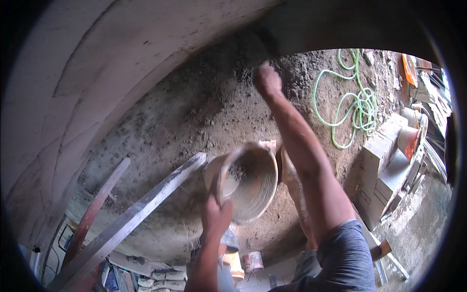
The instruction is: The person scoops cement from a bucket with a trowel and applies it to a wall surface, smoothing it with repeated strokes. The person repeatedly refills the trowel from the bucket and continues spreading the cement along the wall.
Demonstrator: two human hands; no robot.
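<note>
My left hand (217, 214) grips the near left rim of a round, dirt-smeared bucket (255, 199). The bucket is tilted so its inside shows, with greyish residue on the wall. My right arm stretches far forward over the dirt floor, and the right hand (268, 82) is closed in a fist, slightly blurred. Just beyond that fist is a dark, smeared shape against the shadowed surface; what the fingers hold cannot be made out.
Rough dirt ground (165, 121) spreads below. A pale curved wall (97, 58) rises at left. Two wooden beams (141, 207) slant in from the lower left. A green hose (362, 107) lies coiled at right, near pale blocks (384, 170). A small pail (253, 262) stands near my legs.
</note>
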